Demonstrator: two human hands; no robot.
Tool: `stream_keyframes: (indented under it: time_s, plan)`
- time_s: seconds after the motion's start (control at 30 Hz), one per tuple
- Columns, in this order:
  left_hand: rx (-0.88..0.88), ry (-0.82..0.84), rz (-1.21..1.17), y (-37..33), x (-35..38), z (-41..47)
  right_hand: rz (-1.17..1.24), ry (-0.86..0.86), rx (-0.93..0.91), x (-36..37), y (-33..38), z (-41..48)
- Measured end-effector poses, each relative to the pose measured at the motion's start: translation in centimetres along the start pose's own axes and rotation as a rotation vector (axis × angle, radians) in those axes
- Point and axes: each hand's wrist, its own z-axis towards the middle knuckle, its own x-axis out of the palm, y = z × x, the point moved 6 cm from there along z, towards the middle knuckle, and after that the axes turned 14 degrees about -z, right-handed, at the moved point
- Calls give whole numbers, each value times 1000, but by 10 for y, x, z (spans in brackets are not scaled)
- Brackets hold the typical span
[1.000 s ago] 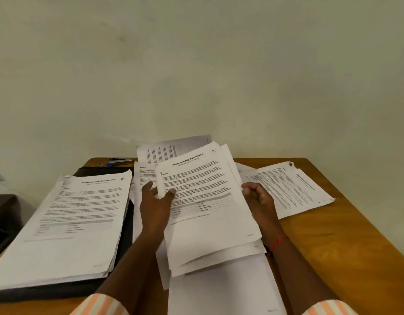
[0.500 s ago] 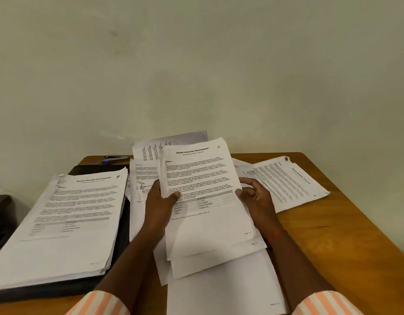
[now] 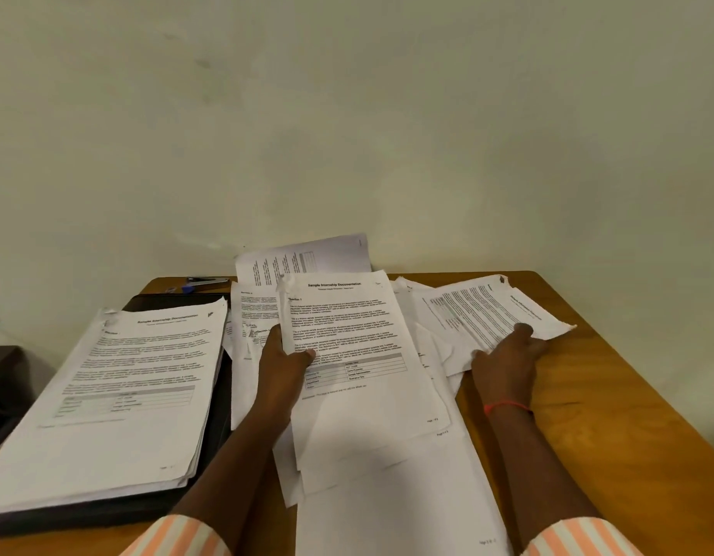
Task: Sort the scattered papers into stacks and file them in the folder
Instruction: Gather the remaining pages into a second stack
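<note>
1. Head view: one thick stack (image 3: 126, 375) lies on the black folder (image 3: 174, 305), not yet filed. The left grip (image 3: 283, 367) pinches a sheaf (image 3: 359, 355) over the bench (image 3: 608, 395).
2. The right grip (image 3: 508, 355) rests on loose sheets (image 3: 488, 315), possibly pinching them; I judge much sorting remains.

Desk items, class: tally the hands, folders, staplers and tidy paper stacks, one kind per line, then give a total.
Hands: 2 (left hand, right hand)
Black folder: 1
Stapler: 1
Tidy paper stack: 1
Total: 5
The loose sheets overlap too much to count.
</note>
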Motion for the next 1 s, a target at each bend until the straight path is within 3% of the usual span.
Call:
stream_keyframes:
  time_s: [0.17, 0.3, 0.53, 0.6, 0.67, 0.73, 0.8, 0.87, 1.0]
  plan:
    - [0, -1, -4, 1, 0, 0, 390, -301, 141, -28, -15, 7]
    - [-1, 0, -8, 2, 0, 1, 554, -496, 88, -53, -20, 7]
    - [0, 1, -31, 3, 0, 2, 886, -615, 74, -74, -10, -10]
    - [-5, 3, -31, 5, -2, 5, 969, -551, 135, -70, -11, -7]
    - [-16, 7, -37, 7, -2, 6, 975, -349, 133, -54, -4, -2]
    - [-16, 3, -30, 7, -2, 7, 822, -80, -26, -30, 13, -4]
    - [-4, 9, -24, 7, -1, 9, 559, 67, -254, -9, 31, -15]
    - [-1, 26, -28, 8, 0, 8, 417, 116, -387, 4, 43, -27]
    - [12, 50, -24, 8, -1, 7, 351, 119, -450, 6, 54, -34]
